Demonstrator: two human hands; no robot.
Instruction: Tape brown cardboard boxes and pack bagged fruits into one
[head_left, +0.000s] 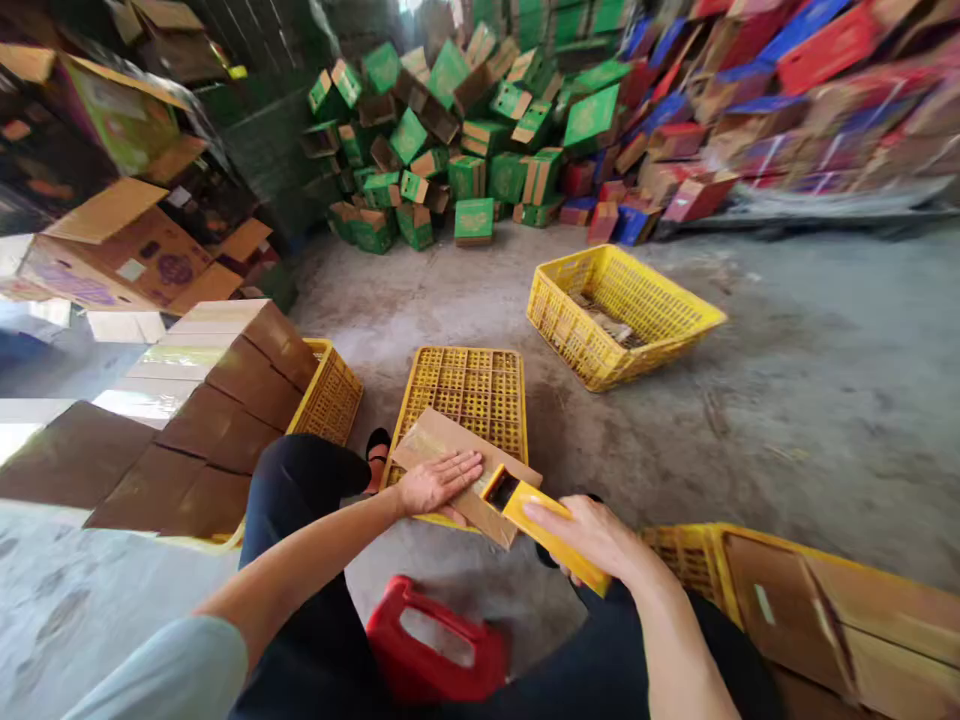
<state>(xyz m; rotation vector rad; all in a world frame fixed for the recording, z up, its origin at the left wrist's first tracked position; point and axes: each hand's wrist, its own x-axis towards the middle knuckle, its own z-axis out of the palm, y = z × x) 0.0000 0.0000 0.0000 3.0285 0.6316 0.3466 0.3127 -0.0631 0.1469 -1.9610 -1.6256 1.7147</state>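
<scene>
A flat brown cardboard piece (435,438) lies on an upturned yellow crate (466,385) in front of my knees. My left hand (437,483) presses flat on the cardboard, fingers spread. My right hand (592,537) grips a yellow tape dispenser (541,528), whose front end touches the cardboard's right edge. I sit low, on a red plastic stool (433,645) between my legs.
Flattened brown cartons (202,400) are stacked on a yellow crate at my left. Another yellow crate (621,312) lies tilted on the concrete floor ahead. More cardboard fills a crate (825,610) at lower right. Green boxes (457,130) and red and blue boxes (750,90) are heaped behind.
</scene>
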